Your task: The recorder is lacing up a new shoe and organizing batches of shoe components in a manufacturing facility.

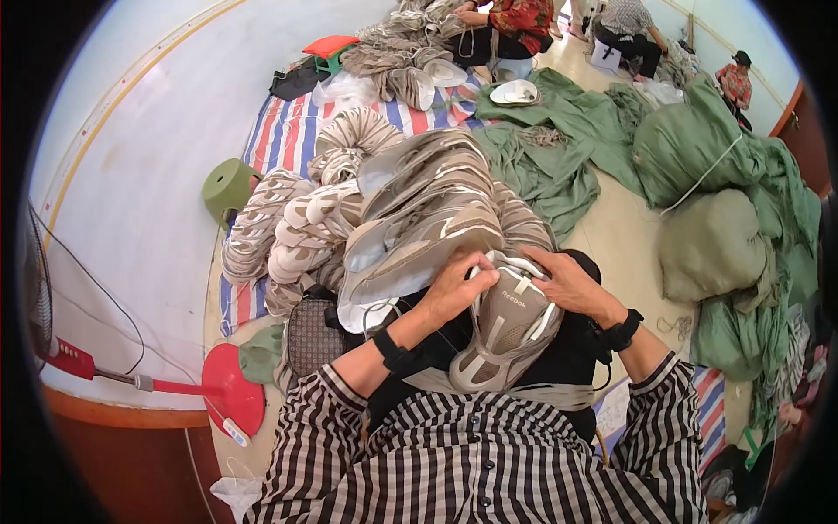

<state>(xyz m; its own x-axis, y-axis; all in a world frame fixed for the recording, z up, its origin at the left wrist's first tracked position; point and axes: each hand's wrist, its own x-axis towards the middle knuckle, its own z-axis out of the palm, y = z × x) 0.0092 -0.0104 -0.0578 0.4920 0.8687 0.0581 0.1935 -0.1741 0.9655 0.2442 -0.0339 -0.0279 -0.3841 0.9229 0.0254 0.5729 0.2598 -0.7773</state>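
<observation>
Over my lap lies a taupe and white shoe upper (504, 336), its toe end toward me and its collar opening away from me. At the left side of the collar, my left hand (460, 284) is closed in a pinch on the edge. Opposite it, my right hand (563, 281) grips the right side with bent fingers; part of its fingertips is hidden. Just beyond my hands rises a big stack of nested shoe uppers (428, 205), grey-beige with pale linings. More bundled uppers (264, 224) lie to its left.
A striped plastic sheet (281, 131) lies under the piles. A green stool (229, 192) and a red fan base (234, 389) stand at left. Green cloth (550, 175) and stuffed sacks (711, 244) are at right. Several people sit or stand at the far side near another pile of uppers (401, 52).
</observation>
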